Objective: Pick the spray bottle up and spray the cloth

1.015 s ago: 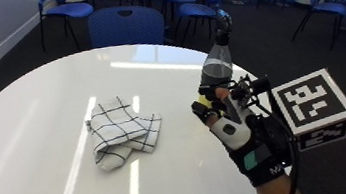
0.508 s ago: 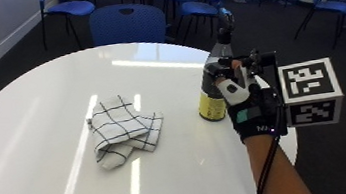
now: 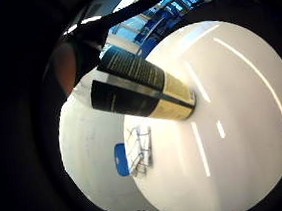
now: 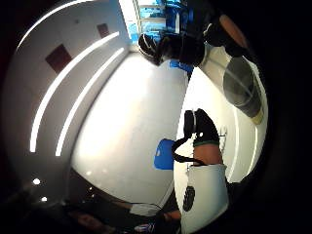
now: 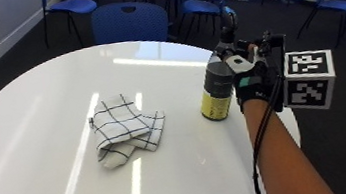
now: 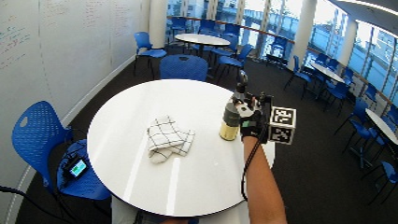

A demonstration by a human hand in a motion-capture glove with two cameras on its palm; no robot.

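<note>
We have our right hand [image 5: 251,79] beside the upright bottle [image 5: 217,88], fingers at its upper body though we cannot tell whether they grasp it, and the cloth [image 5: 123,128] lies well beyond the bottle, opposite our palm.

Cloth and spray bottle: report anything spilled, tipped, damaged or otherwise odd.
Nothing stands out. The spray bottle stands upright on the table, the gloved right hand beside it. The cloth lies crumpled, apart from the bottle. No spill shows.
</note>
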